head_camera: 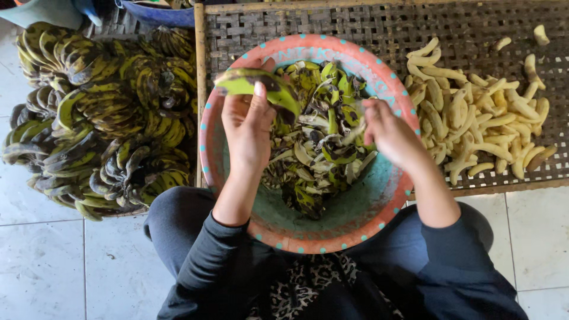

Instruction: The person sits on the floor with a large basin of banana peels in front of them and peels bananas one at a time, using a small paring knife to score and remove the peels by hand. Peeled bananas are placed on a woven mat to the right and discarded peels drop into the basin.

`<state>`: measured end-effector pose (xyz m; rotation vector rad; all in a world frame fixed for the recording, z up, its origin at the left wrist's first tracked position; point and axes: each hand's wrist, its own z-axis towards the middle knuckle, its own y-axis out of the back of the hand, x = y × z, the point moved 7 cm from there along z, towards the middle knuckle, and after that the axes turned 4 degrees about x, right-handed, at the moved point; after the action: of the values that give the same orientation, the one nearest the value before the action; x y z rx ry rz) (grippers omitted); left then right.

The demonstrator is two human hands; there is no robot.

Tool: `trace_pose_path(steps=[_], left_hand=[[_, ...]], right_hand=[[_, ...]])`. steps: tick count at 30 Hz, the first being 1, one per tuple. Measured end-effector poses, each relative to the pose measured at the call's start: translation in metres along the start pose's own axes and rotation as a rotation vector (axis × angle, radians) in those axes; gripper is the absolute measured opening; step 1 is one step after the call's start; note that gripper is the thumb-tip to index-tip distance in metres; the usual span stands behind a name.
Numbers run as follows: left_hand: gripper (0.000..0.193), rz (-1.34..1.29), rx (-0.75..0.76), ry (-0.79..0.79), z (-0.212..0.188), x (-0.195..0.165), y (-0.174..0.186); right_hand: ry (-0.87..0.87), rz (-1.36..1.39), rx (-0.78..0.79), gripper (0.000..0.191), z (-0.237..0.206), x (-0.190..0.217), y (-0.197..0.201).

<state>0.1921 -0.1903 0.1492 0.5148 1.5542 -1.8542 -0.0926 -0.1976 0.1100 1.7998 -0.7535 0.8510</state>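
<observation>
My left hand [248, 127] holds a green, black-spotted banana [261, 88] over a round pink and teal basin [278, 228] that rests on my lap. The basin is full of banana peels [320, 148]. My right hand [391, 133] hovers over the peels at the basin's right side, fingers curled; it is blurred, and a strip of peel seems to be in its fingertips.
A big heap of unpeeled green-black banana bunches [101, 124] lies to the left on the tiled floor [47, 266]. Peeled pale bananas [474, 118] are spread on a woven bamboo tray [367, 24] to the right. A blue tub [157, 13] stands at the top.
</observation>
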Motion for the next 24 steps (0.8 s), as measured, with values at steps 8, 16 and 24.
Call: trace_pose_path(steps=[8, 16, 24], left_hand=[[0.013, -0.102, -0.108, 0.272, -0.016, 0.056, 0.003], [0.018, 0.017, -0.116, 0.321, -0.022, 0.056, -0.001], [0.045, 0.121, -0.141, 0.310, -0.022, 0.050, -0.007]], right_hand=[[0.726, -0.446, -0.306, 0.044, -0.068, 0.093, -0.040], [0.759, -0.612, -0.337, 0.042, -0.063, 0.105, -0.048], [0.809, -0.622, -0.317, 0.038, -0.061, 0.107, -0.055]])
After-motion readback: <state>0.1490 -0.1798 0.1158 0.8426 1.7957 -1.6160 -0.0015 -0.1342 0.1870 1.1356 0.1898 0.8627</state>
